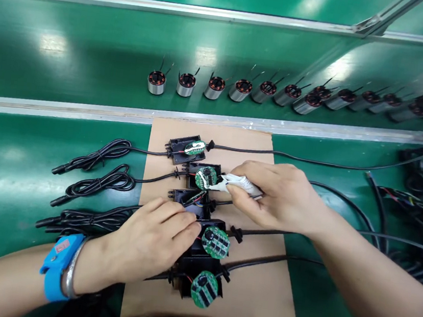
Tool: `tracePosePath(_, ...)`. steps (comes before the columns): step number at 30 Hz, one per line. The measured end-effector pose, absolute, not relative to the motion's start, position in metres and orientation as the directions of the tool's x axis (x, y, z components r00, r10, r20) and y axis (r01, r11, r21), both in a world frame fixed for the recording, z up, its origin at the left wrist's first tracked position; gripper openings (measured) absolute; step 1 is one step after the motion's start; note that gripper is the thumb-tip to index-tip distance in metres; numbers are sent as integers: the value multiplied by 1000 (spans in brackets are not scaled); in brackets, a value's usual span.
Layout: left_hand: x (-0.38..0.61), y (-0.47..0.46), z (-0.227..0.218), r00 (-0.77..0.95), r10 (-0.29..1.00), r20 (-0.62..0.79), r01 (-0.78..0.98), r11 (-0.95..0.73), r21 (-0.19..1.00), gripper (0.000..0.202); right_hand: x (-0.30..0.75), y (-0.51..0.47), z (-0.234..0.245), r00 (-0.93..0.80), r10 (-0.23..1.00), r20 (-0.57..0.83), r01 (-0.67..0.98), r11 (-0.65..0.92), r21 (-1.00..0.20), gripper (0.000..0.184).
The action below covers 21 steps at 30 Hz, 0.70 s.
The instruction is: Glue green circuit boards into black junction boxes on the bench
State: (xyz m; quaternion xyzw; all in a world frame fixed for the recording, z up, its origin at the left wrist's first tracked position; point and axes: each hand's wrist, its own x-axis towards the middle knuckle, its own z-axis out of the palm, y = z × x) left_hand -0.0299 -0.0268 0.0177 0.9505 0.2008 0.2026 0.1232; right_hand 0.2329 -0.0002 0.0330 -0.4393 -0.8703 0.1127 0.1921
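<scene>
My right hand (274, 194) is closed round a white squeeze tube (245, 184). The tube's nozzle points left and meets a round green circuit board (204, 177), which carries a line of white paste. This board sits over a small black plastic case. My left hand (160, 232) lies palm down with bent fingers on another black case (194, 202); its thumb is hidden. Above, an oval-looking board (196, 148) with thick white paste rests on an open case (181, 149). Two more boards, one green board (215, 242) and a lower one (205, 289), show no white paste.
Brown cardboard (256, 297) lies under the cases on the green table (11, 154). Coiled black cables (100, 183) spread left, and loose cables (421, 179) crowd the right. Beyond a metal rail (66, 111) stands a row of several motor-like metal cylinders (214, 88).
</scene>
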Motion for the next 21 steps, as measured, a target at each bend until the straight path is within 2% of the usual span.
tracePosePath(3,-29,-26,15,765,546,342,422,-826,375,20,236,2,32,-537,800,268,721,600,-346,5)
tracePosePath(6,-29,-24,11,700,660,273,548,-741,387,29,236,4,31,-534,797,282,722,603,-339,5)
tracePosePath(12,-30,-23,3,737,643,209,539,-745,394,40,235,10,33,-514,795,324,732,603,-318,6)
tracePosePath(17,-30,-21,5,688,706,168,559,-663,498,36,236,13,29,-491,809,323,750,581,-315,9)
tracePosePath(21,-34,-17,12,640,768,-9,632,-520,574,31,240,10,30,-434,821,370,767,552,-327,9)
